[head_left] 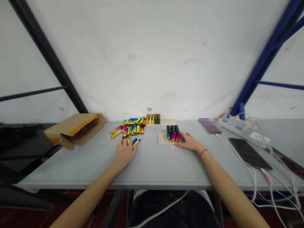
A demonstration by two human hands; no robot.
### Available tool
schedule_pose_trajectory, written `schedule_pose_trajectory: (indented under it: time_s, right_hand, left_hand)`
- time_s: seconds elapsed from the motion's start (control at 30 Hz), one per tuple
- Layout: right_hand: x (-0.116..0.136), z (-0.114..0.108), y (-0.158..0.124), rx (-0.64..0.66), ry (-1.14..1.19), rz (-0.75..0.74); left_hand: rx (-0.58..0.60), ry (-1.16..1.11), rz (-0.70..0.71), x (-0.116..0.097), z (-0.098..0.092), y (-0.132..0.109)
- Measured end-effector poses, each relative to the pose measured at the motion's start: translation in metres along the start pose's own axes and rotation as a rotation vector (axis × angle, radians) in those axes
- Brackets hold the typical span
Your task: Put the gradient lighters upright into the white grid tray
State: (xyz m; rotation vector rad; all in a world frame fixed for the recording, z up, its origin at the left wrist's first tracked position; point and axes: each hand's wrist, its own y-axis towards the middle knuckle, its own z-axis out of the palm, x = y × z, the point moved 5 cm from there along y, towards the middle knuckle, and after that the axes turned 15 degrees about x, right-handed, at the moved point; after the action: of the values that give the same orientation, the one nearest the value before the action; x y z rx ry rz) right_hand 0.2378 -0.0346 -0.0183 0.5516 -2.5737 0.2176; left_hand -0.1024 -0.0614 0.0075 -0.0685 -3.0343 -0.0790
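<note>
Head view: left hand [125,153], grip unclear, touches a rainbow stick [136,143] slanting up-right; open right hand [188,141] lies beside upright sticks [173,133].

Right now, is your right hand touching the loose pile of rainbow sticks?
No, the right hand rests right of the white tray, away from the pile.

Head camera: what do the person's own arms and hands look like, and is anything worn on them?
The left forearm and right forearm are bare, with no sleeves in view. The left hand and right hand wear no gloves. A thin red cord bracelet circles the right wrist; the left wrist shows no band.
</note>
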Motion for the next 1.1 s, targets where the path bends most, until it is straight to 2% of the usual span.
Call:
schedule_pose_trajectory:
  time_s: [0.17,0.3,0.5,0.7,0.9,1.0,1.1]
  right_hand:
    - [0.001,0.0,0.0,0.021,-0.008,0.008]
    - [0.001,-0.001,0.0,0.014,-0.015,0.005]
    - [0.004,-0.001,-0.002,0.008,0.001,0.0]
    - [0.004,-0.002,-0.003,0.0,-0.002,0.001]
    - [0.004,-0.002,-0.002,0.013,0.0,0.016]
    - [0.003,-0.001,-0.002,0.015,0.009,0.018]
    - [0.002,-0.001,-0.002,0.02,0.006,0.016]
  left_hand:
    - [-0.007,-0.001,0.088,-0.021,0.004,0.008]
    - [-0.03,0.002,0.132,-0.037,0.002,0.025]
    - [-0.001,-0.073,0.127,-0.051,-0.006,0.048]
    - [0.003,-0.024,0.26,-0.065,-0.009,0.056]
    - [-0.005,-0.029,0.3,-0.081,-0.011,0.057]
    - [-0.016,-0.136,0.311,-0.084,-0.011,0.058]
    - [0.0,-0.486,0.302,-0.084,-0.014,0.065]
